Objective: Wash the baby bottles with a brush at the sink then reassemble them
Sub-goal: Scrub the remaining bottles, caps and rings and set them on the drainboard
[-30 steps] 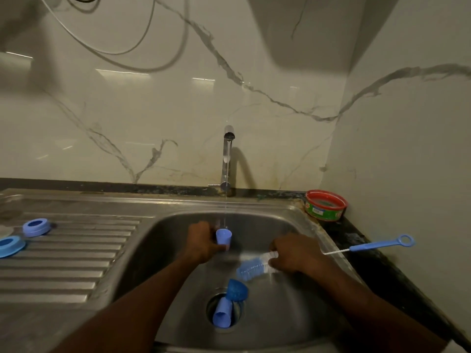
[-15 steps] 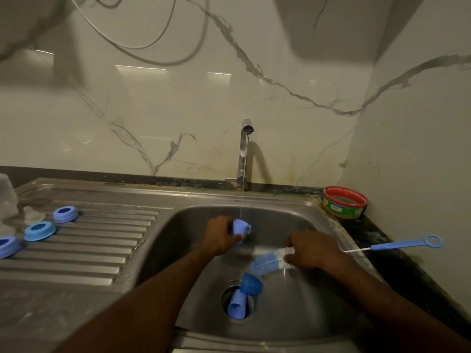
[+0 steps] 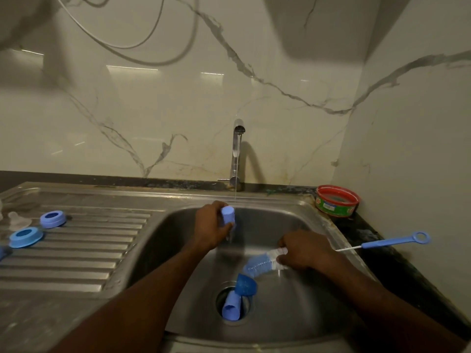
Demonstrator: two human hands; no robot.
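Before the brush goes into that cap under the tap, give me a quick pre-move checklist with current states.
1. Water running from tap: ok, thin stream visible.
2. Left hand grips the cap: ok.
3. Cap under the stream: ok, stream lands at its edge.
4. Right hand holds the brush: ok, gripped near the bristles.
5. Cap opening facing the brush: cannot tell.
6. Drain free: not ok, two blue caps sit over it.
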